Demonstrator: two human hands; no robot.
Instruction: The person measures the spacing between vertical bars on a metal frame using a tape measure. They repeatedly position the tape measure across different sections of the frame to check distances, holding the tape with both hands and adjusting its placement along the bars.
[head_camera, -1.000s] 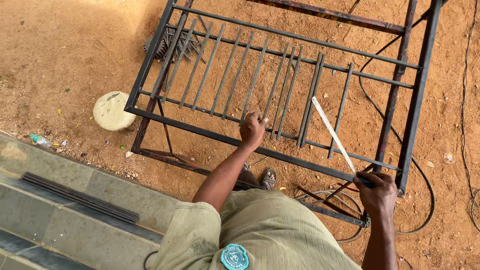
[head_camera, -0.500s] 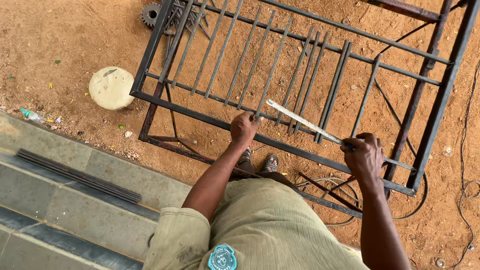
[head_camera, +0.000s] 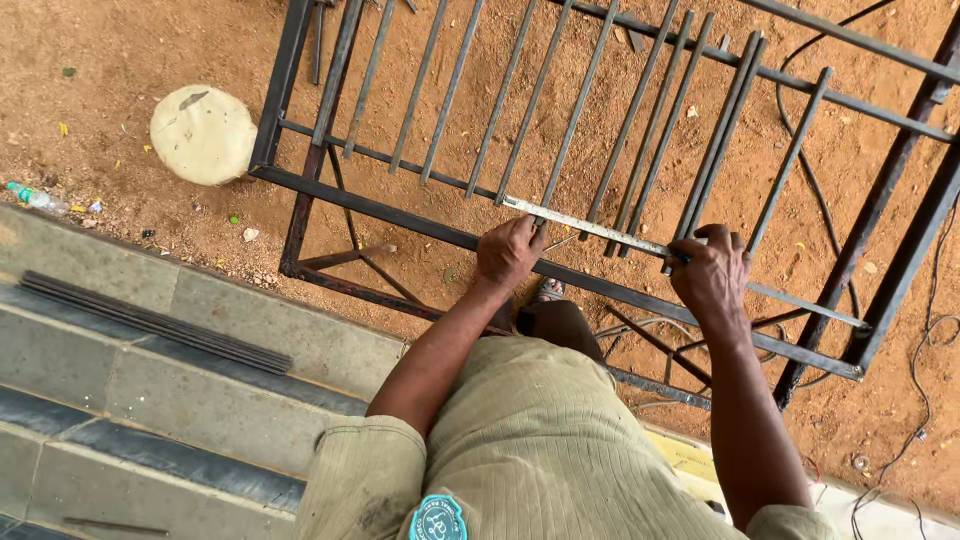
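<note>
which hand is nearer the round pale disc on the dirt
Left. The left hand grips the frame rail right of the round pale disc; the right hand holds the flat metal strip farther right.

Head camera, looking steeply down the person's own front.

The single view sits on the head and faces almost straight down, close over the olive shirt (head_camera: 540, 450) at the bottom edge. Both forearms run up from there to the left hand (head_camera: 508, 253) and right hand (head_camera: 712, 277) near mid-frame. Farther off lie the metal grille frame (head_camera: 400, 215) on reddish soil, and the concrete steps (head_camera: 150, 350) at lower left.
</note>
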